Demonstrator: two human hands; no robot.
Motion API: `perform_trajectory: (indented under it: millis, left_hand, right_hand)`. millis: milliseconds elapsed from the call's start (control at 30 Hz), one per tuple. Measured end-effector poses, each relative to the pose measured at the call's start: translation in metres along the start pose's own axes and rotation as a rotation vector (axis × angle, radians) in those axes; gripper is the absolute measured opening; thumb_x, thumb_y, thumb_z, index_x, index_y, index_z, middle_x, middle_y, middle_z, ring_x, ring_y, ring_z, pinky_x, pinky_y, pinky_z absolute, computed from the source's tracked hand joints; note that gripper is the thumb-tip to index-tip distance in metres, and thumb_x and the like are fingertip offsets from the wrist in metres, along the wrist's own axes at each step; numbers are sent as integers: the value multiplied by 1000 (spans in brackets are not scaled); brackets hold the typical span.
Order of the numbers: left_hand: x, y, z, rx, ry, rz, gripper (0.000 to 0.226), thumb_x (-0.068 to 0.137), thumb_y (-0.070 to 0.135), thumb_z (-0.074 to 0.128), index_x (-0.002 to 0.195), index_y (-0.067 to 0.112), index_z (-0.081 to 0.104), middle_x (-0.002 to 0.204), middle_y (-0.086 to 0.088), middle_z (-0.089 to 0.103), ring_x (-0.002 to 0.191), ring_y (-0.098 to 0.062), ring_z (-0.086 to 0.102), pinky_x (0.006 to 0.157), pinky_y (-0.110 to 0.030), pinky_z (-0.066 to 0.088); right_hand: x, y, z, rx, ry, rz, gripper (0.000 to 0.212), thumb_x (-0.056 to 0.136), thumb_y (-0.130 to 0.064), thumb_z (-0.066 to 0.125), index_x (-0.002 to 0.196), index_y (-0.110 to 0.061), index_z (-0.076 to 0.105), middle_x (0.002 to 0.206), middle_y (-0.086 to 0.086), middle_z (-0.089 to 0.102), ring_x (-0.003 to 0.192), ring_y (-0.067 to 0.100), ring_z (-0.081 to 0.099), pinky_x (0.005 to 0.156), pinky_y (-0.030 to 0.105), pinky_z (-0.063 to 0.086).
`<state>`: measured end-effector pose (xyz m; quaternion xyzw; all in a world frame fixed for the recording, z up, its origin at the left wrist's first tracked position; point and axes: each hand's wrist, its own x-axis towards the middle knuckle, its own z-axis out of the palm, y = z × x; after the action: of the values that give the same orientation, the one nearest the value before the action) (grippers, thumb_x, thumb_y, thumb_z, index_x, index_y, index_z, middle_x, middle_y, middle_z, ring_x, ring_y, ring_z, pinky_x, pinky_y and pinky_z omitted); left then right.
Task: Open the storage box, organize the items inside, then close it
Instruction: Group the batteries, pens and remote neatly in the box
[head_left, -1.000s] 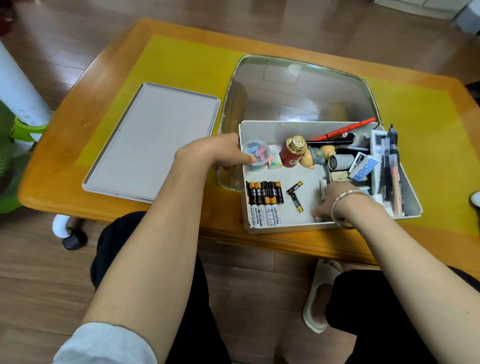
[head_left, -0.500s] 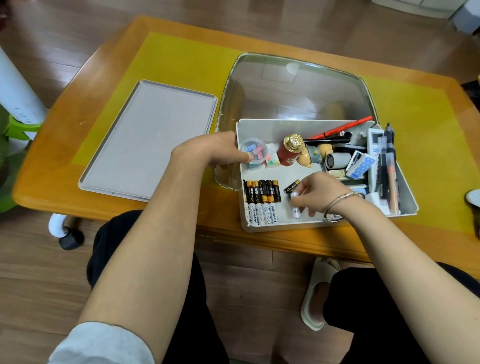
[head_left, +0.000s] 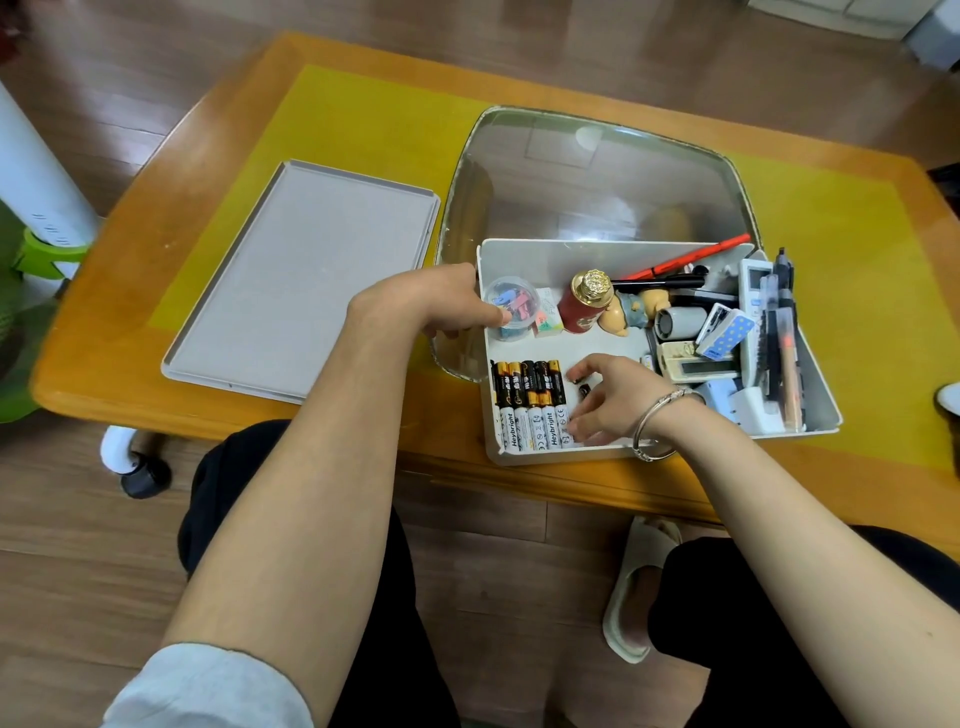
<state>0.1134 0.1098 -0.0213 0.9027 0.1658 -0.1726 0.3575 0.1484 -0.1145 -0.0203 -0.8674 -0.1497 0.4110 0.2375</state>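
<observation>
Batteries: small, light, stiff, smooth; likely roll, so pinch mid-body. Right hand grip closes on one beside the row; left hand grips the box wall.

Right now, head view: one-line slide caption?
Lid set aside, left hand steadies the open storage box while right hand lines up batteries inside.

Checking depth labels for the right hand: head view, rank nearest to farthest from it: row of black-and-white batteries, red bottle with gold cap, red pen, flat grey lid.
1. Row of black-and-white batteries: in the white storage box, touching the right hand's fingertips.
2. Red bottle with gold cap: just behind the hand.
3. Red pen: at the box's back wall.
4. Flat grey lid: outside the box, far left.
</observation>
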Motion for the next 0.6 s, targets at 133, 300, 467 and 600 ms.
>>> perform_trajectory:
  millis: [133,300,467,600]
  left_hand:
    - [0,0,0,4,0,-4,58,85,51,62,133,26,42,86,13,51,81,-16,62,58,-25,51]
    - [-1,0,0,-2,1,-5,56,85,51,62,132,25,44,86,13,51,80,-15,61,58,-24,51]
    - [-1,1,0,-4,-4,-2,56,86,49,61,132,24,43,86,11,52,83,-16,62,62,-27,52]
    - [-3,2,-1,1,1,-1,56,87,48,61,134,24,43,87,10,53,91,-20,65,66,-30,54]
  right_hand:
    - [-1,2,-1,-67,-15,-38,65,73,2,75,129,-8,44,85,11,70,76,27,68,77,44,57]
    - [2,4,-1,-129,34,-89,70,73,1,73,134,-15,44,83,8,72,66,18,65,73,36,58]
    - [0,7,-15,-137,57,-113,55,74,-3,75,123,-17,55,74,-2,67,63,16,60,56,25,53]
    - [-6,16,-46,-253,265,-140,26,77,1,67,98,-14,67,67,-5,63,49,1,56,54,11,43]
